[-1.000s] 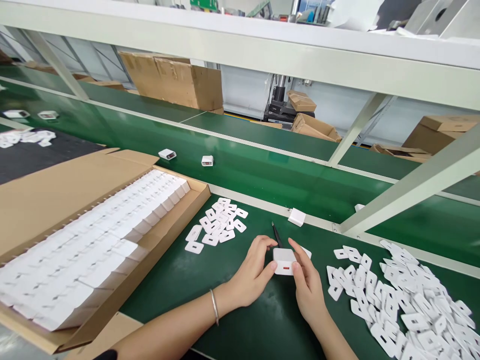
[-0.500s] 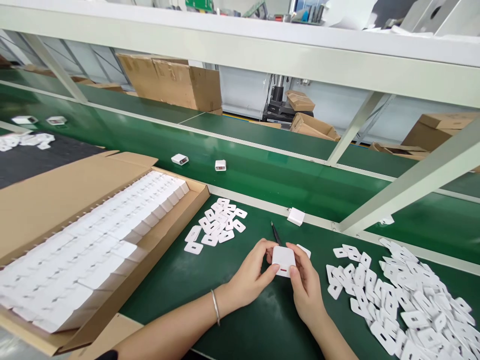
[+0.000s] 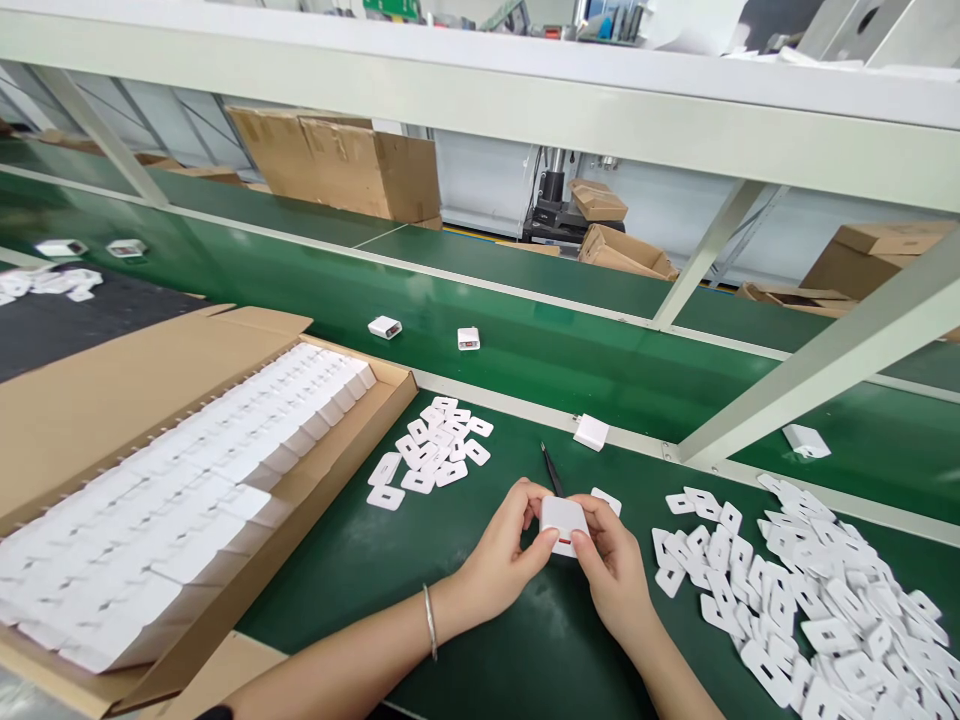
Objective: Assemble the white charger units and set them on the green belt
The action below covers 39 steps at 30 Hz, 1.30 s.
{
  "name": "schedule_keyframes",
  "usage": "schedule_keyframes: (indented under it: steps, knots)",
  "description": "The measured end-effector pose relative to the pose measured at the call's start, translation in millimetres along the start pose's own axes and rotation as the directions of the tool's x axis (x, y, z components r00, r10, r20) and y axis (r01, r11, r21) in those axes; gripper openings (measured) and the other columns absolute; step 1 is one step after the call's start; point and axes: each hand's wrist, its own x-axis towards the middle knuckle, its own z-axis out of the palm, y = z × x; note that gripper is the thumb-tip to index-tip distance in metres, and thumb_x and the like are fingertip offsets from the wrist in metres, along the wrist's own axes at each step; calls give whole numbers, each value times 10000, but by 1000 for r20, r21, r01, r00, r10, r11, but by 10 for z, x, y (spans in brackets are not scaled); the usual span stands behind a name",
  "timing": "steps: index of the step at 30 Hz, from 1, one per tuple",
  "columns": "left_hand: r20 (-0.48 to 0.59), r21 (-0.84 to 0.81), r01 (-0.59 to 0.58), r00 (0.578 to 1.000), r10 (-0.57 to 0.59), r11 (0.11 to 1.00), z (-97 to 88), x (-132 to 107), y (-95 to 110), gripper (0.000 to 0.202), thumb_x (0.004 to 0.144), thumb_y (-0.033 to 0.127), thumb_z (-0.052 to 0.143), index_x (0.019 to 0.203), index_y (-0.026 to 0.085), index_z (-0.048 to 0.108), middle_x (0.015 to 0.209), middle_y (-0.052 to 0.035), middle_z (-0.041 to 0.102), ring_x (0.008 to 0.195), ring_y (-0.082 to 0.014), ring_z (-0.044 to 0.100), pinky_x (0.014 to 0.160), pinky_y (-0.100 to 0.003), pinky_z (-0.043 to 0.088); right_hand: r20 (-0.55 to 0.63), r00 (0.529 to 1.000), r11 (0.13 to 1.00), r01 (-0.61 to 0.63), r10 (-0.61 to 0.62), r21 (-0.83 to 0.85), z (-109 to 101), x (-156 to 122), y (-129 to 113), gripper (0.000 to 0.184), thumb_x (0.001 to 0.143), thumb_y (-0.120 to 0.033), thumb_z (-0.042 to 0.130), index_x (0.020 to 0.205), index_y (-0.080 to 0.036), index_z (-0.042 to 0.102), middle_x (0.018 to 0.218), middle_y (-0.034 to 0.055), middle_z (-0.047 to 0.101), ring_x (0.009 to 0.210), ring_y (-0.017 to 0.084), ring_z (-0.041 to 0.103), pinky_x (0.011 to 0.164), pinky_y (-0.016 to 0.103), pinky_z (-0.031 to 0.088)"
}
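Note:
Between my two hands is a white plug charger with a red slot in its near face. My left hand grips its left side, with the thumb at the front edge. From the right, my right hand grips it the same way, thumb near the red slot. Black tweezers lie on the green bench just beyond the charger. One white cover plate lies behind my right fingers, partly hidden. A second white charger rests on the rail ahead.
A small pile of cover plates lies left of my hands, a large heap to the right. An open carton with white dividers stands at left. Several chargers sit on the green belt. A slanted post rises at right.
The chargers on the belt have moved to the right, and the one beyond the post has come further into view. My hands keep hold of the charger, tilting it slightly.

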Motion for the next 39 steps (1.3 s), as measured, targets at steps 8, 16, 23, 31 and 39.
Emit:
schedule_keyframes:
  steps: [8, 16, 23, 31, 39]
  knots:
    - [16, 17, -76, 997, 76, 997, -10, -4, 14, 220, 1030, 409, 484, 1137, 218, 497, 1013, -54, 502, 920, -222, 490, 830, -357, 442, -47, 996, 995, 75, -78, -65, 33, -35, 1, 250, 999, -434, 587, 1140, -238, 652, 963, 56, 744, 799, 208, 702, 700, 310, 577]
    - [15, -55, -82, 996, 83, 995, 0, -5, -19, 296, 1061, 489, 449, 1147, 213, 509, 1005, -46, 480, 883, -205, 491, 815, -347, 448, -38, 995, 989, 85, -90, -122, 68, -32, 45, 263, 1032, -483, 496, 1015, -243, 601, 842, 7, 606, 712, 179, 552, 629, 298, 463]
    - [39, -53, -75, 996, 77, 996, -1, 44, -98, 417, 1048, 577, 460, 1242, 216, 539, 1019, -48, 505, 895, -209, 471, 845, -357, 428, -111, 979, 959, 138, -169, -249, 22, 14, 43, 244, 1004, -449, 545, 901, -232, 591, 775, -9, 545, 696, 176, 499, 628, 300, 407]
    - [82, -5, -5, 997, 5, 1000, -3, 53, -141, 329, 1011, 466, 590, 1231, 225, 548, 1042, -43, 494, 915, -200, 464, 867, -348, 447, -95, 993, 989, 50, -64, -141, 91, 0, 162, 287, 1046, -456, 458, 972, -222, 608, 833, 7, 633, 713, 174, 581, 656, 293, 471]
    - [222, 345, -31, 974, -50, 938, -377, 491, -118, 365, 1105, 419, 369, 1393, 243, 509, 1166, -71, 643, 1078, -203, 626, 995, -354, 516, -232, 969, 964, 22, -86, -264, 21, 134, 376, 280, 999, -468, 513, 890, -223, 592, 751, -10, 606, 662, 174, 552, 630, 293, 428]
